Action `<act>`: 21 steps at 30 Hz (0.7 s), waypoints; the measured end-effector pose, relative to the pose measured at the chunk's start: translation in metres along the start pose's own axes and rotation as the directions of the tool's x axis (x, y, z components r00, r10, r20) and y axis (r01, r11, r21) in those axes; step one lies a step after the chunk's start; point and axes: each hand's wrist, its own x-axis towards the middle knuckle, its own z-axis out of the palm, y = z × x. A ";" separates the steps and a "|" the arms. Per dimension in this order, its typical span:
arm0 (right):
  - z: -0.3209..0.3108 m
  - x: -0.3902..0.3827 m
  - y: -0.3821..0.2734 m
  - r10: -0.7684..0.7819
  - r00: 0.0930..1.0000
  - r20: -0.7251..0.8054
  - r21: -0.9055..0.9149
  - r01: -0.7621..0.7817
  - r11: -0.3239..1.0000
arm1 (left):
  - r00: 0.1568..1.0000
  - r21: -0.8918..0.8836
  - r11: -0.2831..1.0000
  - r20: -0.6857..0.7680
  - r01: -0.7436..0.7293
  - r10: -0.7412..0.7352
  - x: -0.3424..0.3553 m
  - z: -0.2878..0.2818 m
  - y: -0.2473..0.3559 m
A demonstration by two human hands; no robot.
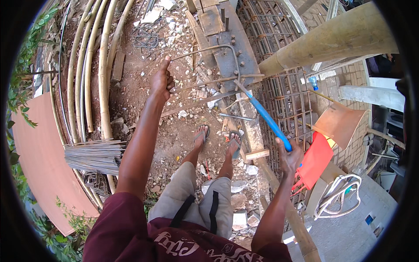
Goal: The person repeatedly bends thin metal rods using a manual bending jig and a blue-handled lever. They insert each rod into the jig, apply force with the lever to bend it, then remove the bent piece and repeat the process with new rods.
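My left hand [162,82] is closed around a thin steel reinforcing rod [201,51], which is bent at corners into part of a rectangle. The rod's bent side lies among the upright pegs of a dark bending board [226,66]. Lower right, my right hand [290,156] grips the end of a blue-handled bending bar [269,120]. The bar slants up and left, and its bare metal tip meets the rod area beside a peg. Whether the tip is hooked on the rod I cannot tell. A short metal rod [237,117] lies just below the board.
Long bamboo poles [104,74] and a bundle of cut rods [94,156] lie at left. A rebar cage [281,94] runs along the right, crossed by a thick bamboo post [331,37]. Red cloth [314,163] and coiled white hose [342,196] sit lower right. Rubble covers the ground.
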 end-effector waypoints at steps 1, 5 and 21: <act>0.034 -0.031 -0.008 0.106 0.993 -0.049 0.077 -0.102 0.992 | 1.000 -0.013 1.000 0.005 -0.010 0.010 0.001 0.002 0.000; 0.096 -0.082 0.023 0.180 0.983 -0.031 0.302 -0.162 0.939 | 0.999 -0.070 0.997 -0.038 0.019 -0.021 -0.005 0.005 0.002; 0.071 -0.048 0.064 -0.241 0.642 0.727 0.541 -0.320 0.778 | 0.999 -0.016 0.999 0.013 -0.034 0.034 -0.004 0.006 -0.003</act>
